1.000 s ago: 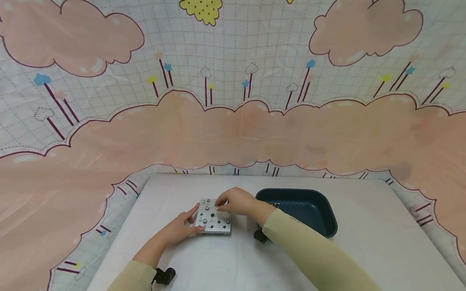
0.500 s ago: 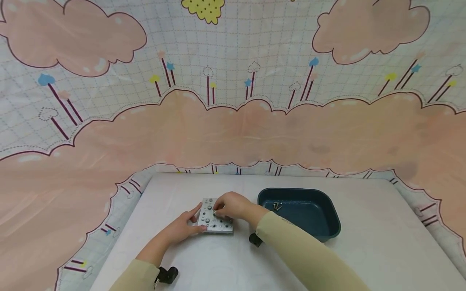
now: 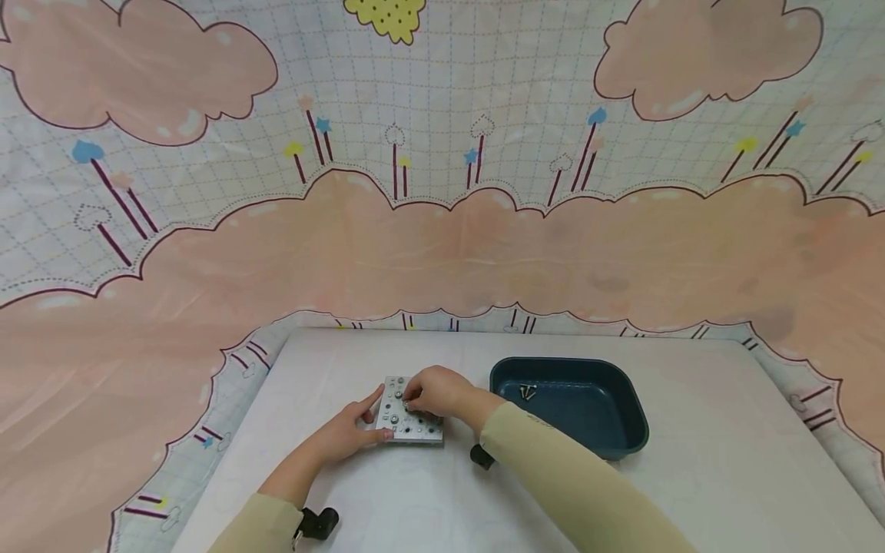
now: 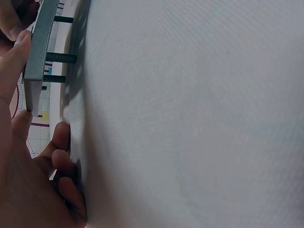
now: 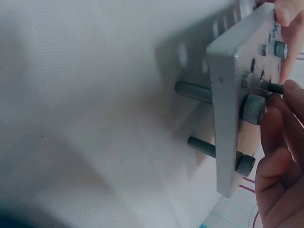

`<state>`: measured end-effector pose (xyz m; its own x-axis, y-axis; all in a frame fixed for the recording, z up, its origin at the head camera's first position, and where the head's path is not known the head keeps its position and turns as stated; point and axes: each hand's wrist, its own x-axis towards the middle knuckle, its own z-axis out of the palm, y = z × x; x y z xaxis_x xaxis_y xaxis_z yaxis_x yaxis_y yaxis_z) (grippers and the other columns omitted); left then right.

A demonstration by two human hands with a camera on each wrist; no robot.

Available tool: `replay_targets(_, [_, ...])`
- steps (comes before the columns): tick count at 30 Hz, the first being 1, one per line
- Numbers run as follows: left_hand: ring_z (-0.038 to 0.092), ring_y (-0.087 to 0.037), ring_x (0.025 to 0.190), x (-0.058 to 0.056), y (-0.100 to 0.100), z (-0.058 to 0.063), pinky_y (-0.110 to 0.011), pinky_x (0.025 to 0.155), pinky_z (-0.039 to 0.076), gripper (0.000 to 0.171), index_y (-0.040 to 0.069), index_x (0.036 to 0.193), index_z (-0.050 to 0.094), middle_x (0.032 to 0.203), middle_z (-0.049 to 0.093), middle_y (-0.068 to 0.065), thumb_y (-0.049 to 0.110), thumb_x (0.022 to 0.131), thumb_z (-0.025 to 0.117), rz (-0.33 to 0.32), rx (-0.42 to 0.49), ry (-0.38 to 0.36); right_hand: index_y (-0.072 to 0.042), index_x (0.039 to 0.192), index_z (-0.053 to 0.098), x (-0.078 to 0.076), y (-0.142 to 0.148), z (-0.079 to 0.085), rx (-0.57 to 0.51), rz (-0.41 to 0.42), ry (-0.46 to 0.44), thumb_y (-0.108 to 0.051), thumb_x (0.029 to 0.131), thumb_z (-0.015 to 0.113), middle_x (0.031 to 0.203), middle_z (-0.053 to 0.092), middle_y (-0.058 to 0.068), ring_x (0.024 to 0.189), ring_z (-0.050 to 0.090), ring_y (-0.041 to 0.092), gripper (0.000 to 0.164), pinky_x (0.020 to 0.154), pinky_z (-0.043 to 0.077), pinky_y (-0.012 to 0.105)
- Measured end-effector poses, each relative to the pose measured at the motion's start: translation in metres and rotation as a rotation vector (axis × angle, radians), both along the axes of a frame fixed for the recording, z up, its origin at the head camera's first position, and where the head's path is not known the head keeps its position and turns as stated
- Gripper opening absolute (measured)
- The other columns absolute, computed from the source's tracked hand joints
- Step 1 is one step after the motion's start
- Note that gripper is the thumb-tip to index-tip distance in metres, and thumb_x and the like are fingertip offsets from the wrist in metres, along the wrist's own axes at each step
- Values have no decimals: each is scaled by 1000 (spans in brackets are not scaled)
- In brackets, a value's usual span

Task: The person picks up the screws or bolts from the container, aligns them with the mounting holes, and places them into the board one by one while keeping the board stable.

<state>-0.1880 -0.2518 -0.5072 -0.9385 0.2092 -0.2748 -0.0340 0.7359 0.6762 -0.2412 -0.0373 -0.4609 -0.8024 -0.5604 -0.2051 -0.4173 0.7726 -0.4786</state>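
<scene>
While several fasteners already sit in the silver rectangular metal plate (image 3: 401,421), the filling looks only part done. The plate lies left of centre on the white-covered table (image 3: 429,499), and the left hand's grip (image 3: 349,430) is clamped on its left side, thumb at the near corner and forefinger farther up. At its upper face, the right hand's grip (image 3: 442,390) is together on a small dark threaded screw (image 5: 276,88), whose shank shows between fingertips and plate; it appears only partly inserted, if at all. Among the pieces done are a thick grey knurled-head bolt (image 5: 254,109) and a slimmer grey bolt (image 5: 246,165), both with heads standing proud and shanks through the underside. Dark open holes remain on the plate, though they are too small to count, and the hand hides some of the face. A few loose metal screws (image 3: 528,392) lie in the dark blue rectangular tray (image 3: 588,415) to the right, so more placing probably remains after this one.
</scene>
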Motion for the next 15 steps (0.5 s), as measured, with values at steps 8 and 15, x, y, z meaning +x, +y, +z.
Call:
replay_targets(8, [45, -21, 89, 1, 2, 3, -39, 78, 36, 95, 20, 158, 28, 101, 45, -6, 45, 81, 80, 6, -12, 10, -25, 107, 79, -1, -3, -4, 85, 33, 45, -26, 93, 71, 95, 66, -13, 82, 53, 6, 16, 84, 47, 25])
replay_targets(15, [44, -20, 89, -1, 1, -1, -38, 79, 36, 96, 21, 158, 27, 101, 45, -5, 48, 81, 79, 1, -12, 14, -26, 110, 78, -2, -4, -3, 108, 38, 41, -26, 93, 72, 91, 65, -13, 80, 53, 6, 19, 80, 46, 25])
